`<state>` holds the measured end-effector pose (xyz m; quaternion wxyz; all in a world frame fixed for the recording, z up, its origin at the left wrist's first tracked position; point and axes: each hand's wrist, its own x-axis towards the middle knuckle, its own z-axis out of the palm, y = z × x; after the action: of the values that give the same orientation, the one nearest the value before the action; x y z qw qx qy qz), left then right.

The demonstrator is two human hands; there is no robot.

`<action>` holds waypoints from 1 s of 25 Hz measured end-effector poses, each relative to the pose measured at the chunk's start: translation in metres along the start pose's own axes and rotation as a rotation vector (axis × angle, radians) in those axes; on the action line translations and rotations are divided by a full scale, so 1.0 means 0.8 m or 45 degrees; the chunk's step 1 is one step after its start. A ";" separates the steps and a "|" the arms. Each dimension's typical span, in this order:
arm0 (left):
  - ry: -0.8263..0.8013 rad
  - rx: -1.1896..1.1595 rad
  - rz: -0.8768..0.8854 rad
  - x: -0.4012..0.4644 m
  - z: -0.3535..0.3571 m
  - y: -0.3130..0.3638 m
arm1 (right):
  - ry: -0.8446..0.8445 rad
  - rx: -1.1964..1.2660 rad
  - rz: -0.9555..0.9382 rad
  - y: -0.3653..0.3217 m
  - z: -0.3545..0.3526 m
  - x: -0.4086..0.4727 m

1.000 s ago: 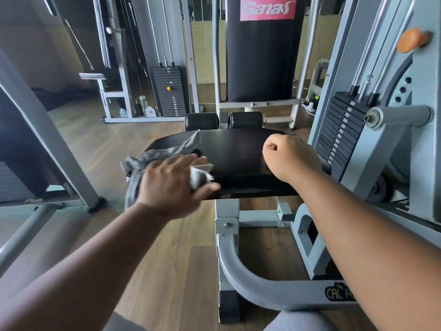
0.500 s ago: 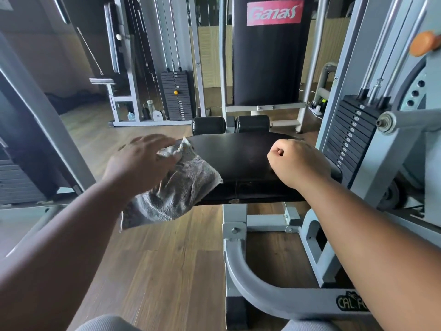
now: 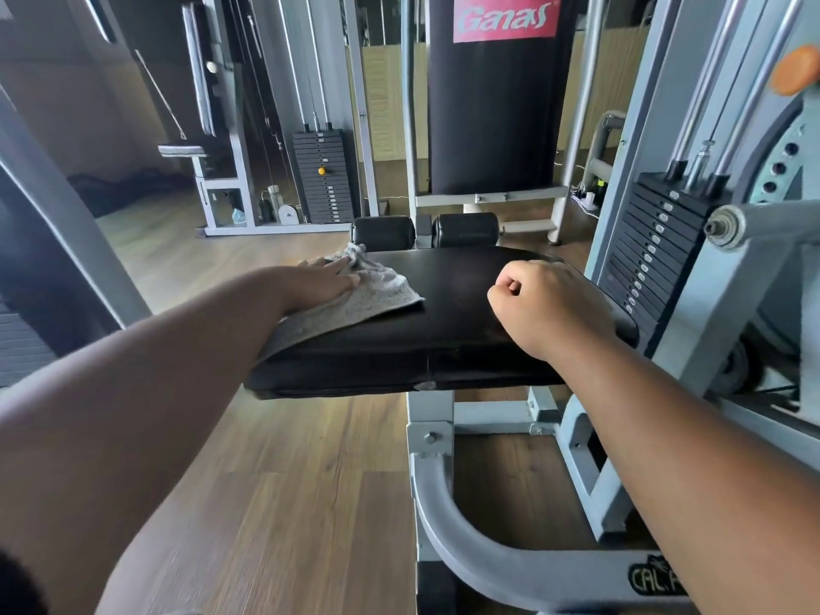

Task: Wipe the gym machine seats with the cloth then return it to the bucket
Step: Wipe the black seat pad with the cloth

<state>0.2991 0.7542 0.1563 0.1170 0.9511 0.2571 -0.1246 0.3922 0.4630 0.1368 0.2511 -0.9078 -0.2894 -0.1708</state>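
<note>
A black padded seat (image 3: 452, 321) of a grey gym machine lies straight ahead of me. My left hand (image 3: 321, 281) presses a grey cloth (image 3: 368, 299) flat onto the seat's far left part, fingers stretched over the cloth. The cloth spreads from the seat's left edge toward its middle. My right hand (image 3: 546, 304) is a closed fist resting on the right side of the seat, with nothing in it. No bucket is in view.
Two black roller pads (image 3: 426, 230) sit beyond the seat. A weight stack (image 3: 652, 255) and grey frame stand close on the right. A curved grey base bar (image 3: 501, 548) lies on the wooden floor below. Another machine with a weight stack (image 3: 321, 179) stands far left.
My left hand has carried the cloth from the seat's near left corner up onto its far left surface and flattened it there. My right fist has stayed on the seat.
</note>
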 end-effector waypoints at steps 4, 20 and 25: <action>0.019 0.292 0.218 -0.014 0.006 0.018 | -0.006 0.001 0.000 -0.001 -0.004 -0.004; -0.018 0.261 0.563 -0.031 0.018 0.069 | -0.076 -0.014 0.012 0.003 0.004 0.007; 0.051 0.224 0.566 -0.079 0.028 0.025 | -0.108 -0.012 0.012 0.004 0.002 0.006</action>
<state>0.2532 0.7019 0.1572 0.0532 0.9932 0.0318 -0.0986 0.3982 0.4638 0.1371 0.2351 -0.9167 -0.2948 -0.1321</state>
